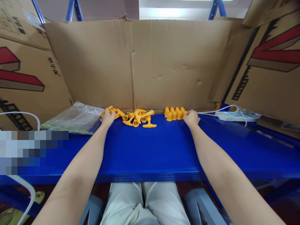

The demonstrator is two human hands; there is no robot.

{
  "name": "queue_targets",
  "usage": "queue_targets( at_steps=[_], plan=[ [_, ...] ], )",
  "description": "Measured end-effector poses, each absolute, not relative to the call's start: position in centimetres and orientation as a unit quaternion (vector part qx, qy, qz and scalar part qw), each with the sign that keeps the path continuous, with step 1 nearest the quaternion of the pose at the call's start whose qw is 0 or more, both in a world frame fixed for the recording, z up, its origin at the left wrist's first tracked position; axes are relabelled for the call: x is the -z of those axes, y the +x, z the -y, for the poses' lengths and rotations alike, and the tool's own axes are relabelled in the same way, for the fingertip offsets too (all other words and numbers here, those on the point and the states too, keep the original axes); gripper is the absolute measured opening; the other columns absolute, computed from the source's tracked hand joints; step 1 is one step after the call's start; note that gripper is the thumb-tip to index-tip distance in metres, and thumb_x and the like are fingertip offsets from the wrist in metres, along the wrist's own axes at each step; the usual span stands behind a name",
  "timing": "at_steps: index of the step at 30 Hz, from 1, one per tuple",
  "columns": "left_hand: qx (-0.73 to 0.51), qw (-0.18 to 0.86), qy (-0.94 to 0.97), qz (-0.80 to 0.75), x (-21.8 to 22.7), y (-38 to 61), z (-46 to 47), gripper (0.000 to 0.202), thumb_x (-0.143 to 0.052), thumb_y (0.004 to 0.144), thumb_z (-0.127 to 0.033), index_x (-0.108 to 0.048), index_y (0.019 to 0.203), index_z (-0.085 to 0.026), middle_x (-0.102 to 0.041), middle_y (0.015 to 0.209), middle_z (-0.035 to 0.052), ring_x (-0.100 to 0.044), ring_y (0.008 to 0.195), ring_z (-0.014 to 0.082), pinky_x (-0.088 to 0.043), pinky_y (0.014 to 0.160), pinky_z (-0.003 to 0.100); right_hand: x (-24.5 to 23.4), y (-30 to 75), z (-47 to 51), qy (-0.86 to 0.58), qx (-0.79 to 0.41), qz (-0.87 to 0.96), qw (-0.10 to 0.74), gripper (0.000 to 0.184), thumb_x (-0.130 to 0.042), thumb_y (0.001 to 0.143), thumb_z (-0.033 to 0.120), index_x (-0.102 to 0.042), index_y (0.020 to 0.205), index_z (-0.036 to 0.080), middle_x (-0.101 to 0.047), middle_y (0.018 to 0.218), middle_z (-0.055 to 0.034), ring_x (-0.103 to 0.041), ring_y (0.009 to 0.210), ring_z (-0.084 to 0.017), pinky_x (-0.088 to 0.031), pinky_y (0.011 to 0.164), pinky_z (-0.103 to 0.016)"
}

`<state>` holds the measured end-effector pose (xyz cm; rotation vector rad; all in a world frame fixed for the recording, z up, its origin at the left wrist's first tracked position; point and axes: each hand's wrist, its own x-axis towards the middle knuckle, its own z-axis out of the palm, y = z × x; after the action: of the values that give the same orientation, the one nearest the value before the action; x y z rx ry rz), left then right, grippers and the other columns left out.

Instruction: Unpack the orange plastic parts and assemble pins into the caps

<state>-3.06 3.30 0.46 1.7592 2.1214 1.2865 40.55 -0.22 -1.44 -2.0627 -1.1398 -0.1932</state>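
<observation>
My left hand (107,118) is at the left end of a loose pile, its fingers closed around a yellow T-handled plastic piece (107,109). Beside it lie several more yellow T-handled pieces (137,116), jumbled, some showing round hollow ends with a small metal centre. Across the table my right hand (192,118) touches the right end of a block of small yellow cup-shaped plastic pieces (174,115), which stand upright in close rows. The fingers of that hand are drawn together at the outermost cup; their tips are partly hidden.
A cardboard sheet (175,62) walls off the back of the blue table (150,150), with printed boxes (21,75) at both sides. Clear plastic bags (77,117) lie left of my left hand. A white power strip (237,116) with cables sits at the right.
</observation>
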Motion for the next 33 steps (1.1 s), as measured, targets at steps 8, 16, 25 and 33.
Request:
queue_targets(
  at_steps=[8, 16, 25, 33],
  plan=[
    [-0.241, 0.004, 0.656, -0.715, 0.6, -3.1, -3.0, 0.08, -0.06, 0.069, -0.044, -0.035, 0.142, -0.023, -0.038, 0.144, 0.0179, -0.032, 0.134, 0.0379, -0.027, 0.107, 0.051, -1.7, 35.0, 0.9, -0.638, 0.188, 0.642, 0.382, 0.026, -0.039, 0.084, 0.013, -0.061, 0.097, 0.013, -0.063, 0.104, -0.0143, -0.056, 0.098, -0.025, -0.04, 0.084, -0.038],
    [-0.197, -0.001, 0.671, -0.714, 0.7, -3.2, -3.2, 0.081, -0.056, 0.071, -0.051, -0.033, 0.144, -0.024, -0.026, 0.152, 0.0147, -0.021, 0.14, 0.0376, -0.02, 0.111, 0.051, 0.5, 28.9, 1.2, -0.474, 0.092, 0.867, 0.124, 0.058, -0.045, 0.077, 0.002, -0.057, 0.127, 0.028, -0.055, 0.133, -0.0075, -0.057, 0.112, -0.021, -0.047, 0.084, -0.034],
    [-0.255, -0.068, 0.701, -0.662, 1.3, -3.8, -3.6, 0.055, -0.044, 0.082, -0.031, -0.049, 0.135, -0.016, -0.039, 0.144, 0.014, -0.039, 0.132, 0.0294, -0.033, 0.108, 0.037, -0.6, 28.5, 1.8, -0.479, 0.042, 0.871, 0.098, 0.042, -0.055, 0.082, 0.014, -0.057, 0.122, 0.027, -0.049, 0.139, -0.0058, -0.046, 0.121, -0.026, -0.041, 0.091, -0.043],
    [-0.227, -0.064, 0.682, -0.692, 1.0, -3.5, -3.9, 0.061, -0.055, 0.073, -0.043, -0.053, 0.13, -0.021, -0.043, 0.141, 0.0129, -0.039, 0.13, 0.0343, -0.034, 0.105, 0.044, -0.6, 27.7, 2.5, -0.473, 0.13, 0.867, 0.079, 0.034, -0.049, 0.085, 0.011, -0.062, 0.115, 0.022, -0.06, 0.121, -0.0094, -0.046, 0.112, -0.026, -0.033, 0.088, -0.04]
  ],
)
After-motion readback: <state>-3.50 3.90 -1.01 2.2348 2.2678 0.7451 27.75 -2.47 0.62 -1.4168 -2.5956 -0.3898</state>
